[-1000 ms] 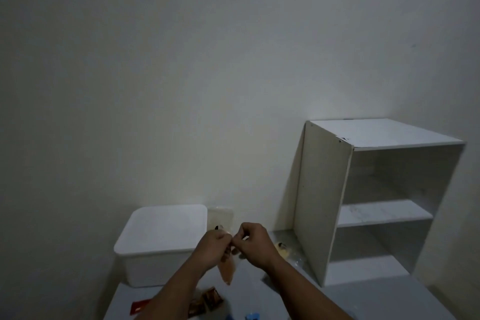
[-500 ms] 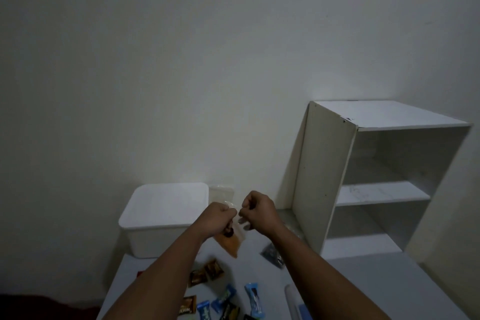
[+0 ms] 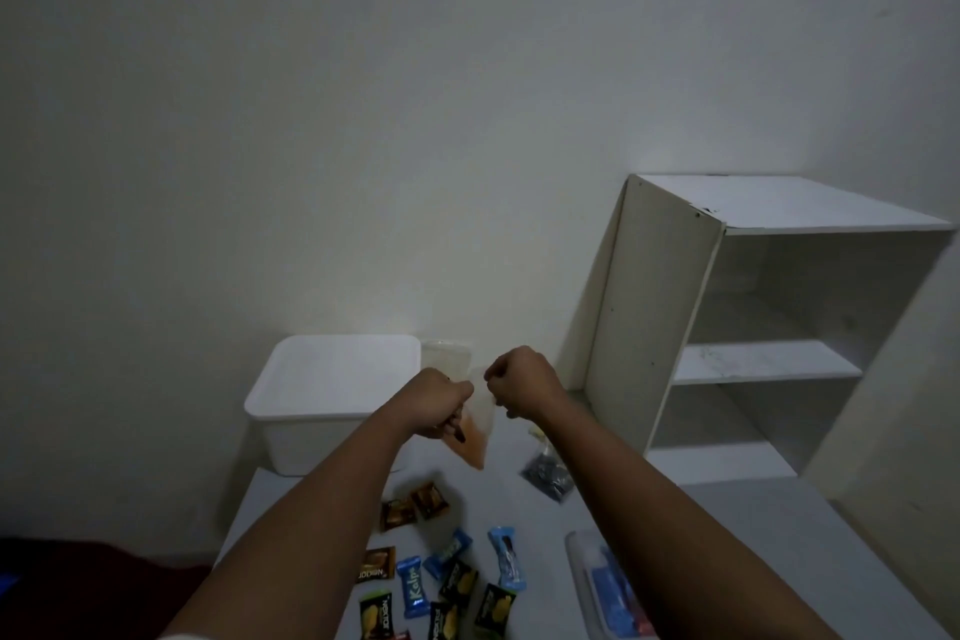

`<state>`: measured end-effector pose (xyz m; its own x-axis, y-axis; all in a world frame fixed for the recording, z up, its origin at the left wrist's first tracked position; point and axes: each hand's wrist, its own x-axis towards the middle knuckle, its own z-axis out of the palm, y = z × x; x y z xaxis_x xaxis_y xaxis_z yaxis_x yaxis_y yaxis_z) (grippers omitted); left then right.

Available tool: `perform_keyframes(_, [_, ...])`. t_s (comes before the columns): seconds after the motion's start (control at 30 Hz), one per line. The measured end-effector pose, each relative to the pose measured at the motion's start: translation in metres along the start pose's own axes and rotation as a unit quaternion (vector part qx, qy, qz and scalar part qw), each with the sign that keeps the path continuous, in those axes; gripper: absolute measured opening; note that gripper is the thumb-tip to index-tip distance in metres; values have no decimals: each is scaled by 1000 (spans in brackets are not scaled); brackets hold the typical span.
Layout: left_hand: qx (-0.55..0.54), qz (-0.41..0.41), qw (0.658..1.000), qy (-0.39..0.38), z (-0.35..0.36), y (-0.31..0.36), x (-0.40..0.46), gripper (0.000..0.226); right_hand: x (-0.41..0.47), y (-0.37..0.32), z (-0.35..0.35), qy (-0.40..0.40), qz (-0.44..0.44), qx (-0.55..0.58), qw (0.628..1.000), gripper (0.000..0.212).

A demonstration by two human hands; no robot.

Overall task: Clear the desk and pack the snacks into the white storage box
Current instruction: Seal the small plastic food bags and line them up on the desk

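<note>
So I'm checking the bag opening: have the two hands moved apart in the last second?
Yes. Against the white storage box, the right hand has drawn rightward from the left hand.

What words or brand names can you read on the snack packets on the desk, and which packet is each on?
"Kalpa": blue packet.
"Nabati", seen upside down: brown packet.
"Nextar", probably, sideways: black-and-yellow packet.
Other packets: print too blurred to read.

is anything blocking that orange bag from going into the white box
Yes: the white storage box has its lid on, closing the top. The left hand and right hand hold the clear bag of orange snack up beside the box's right side; nothing else stands between them.
</note>
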<state>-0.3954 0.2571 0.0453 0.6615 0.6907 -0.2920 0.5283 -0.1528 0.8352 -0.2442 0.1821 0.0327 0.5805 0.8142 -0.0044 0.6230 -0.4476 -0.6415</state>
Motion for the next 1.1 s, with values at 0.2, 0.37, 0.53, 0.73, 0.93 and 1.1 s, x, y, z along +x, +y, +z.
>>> perform_keyframes(0.2, [-35,87,985,141,-12,-7,2,16,0,2,-20,-57,-78,45,994,30])
perform_keyframes(0.37, [-33,130,987,88,-11,-16,5,45,0,1,-25,-90,-99,80,988,25])
perform_keyframes(0.53, [-33,136,986,90,-8,-19,5,73,-5,-2,-26,-115,-118,84,983,42])
perform_keyframes(0.73, [-47,141,985,82,-7,-15,-1,38,-12,-5,-31,-142,-130,117,974,34])
perform_keyframes(0.93, [-101,145,979,104,-6,-15,-1,19,-18,1,-34,-90,-99,245,960,21])
perform_keyframes(1.1, [-179,120,967,134,-4,-11,1,20,-20,13,-30,-51,-53,354,932,28])
